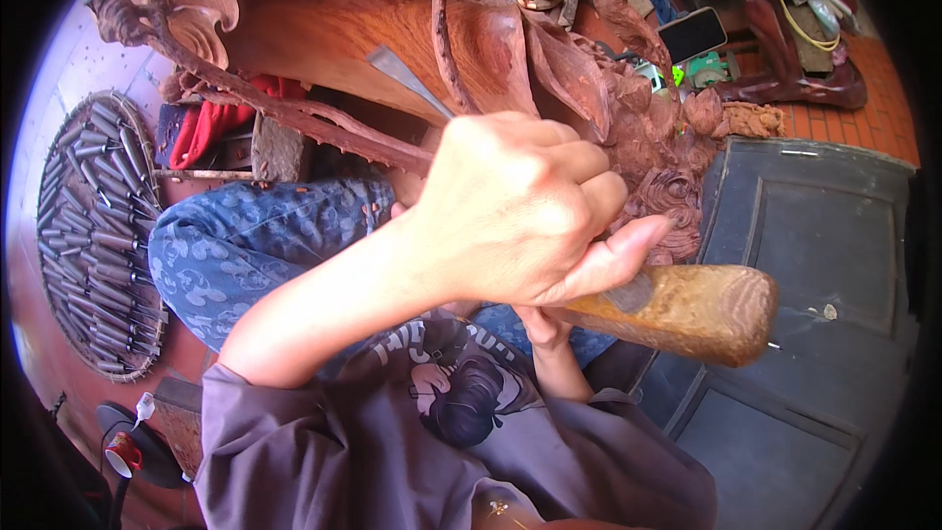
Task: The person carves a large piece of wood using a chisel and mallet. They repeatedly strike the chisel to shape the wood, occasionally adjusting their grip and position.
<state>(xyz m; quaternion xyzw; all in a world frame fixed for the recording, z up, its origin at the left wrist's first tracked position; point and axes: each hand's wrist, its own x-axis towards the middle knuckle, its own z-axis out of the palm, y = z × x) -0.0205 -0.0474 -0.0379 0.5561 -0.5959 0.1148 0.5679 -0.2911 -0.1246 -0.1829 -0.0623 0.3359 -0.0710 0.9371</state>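
Note:
My left hand [535, 201] is in the middle of the view, closed in a fist around a chisel. The chisel's flat grey blade [407, 77] sticks out beyond the knuckles toward the carved reddish-brown wood [334, 25]; its handle is mostly hidden in my fist. Lower down, my right hand [546, 327], partly covered by my left, is closed on a wooden mallet. The mallet's thick yellow-brown head [697, 314] points right, close below my left thumb. Whether it touches the chisel's butt I cannot tell. Flowing petals, stems and knobby clusters cover the carving.
A round basket [152, 162] at left holds many dark-handled carving tools. Red cloth [211, 128] lies beside a grey block [278, 147]. At right is a dark panelled board [824, 236]. A phone [693, 34] and a green power tool [708, 69] lie far right. A red cup [124, 454] stands lower left.

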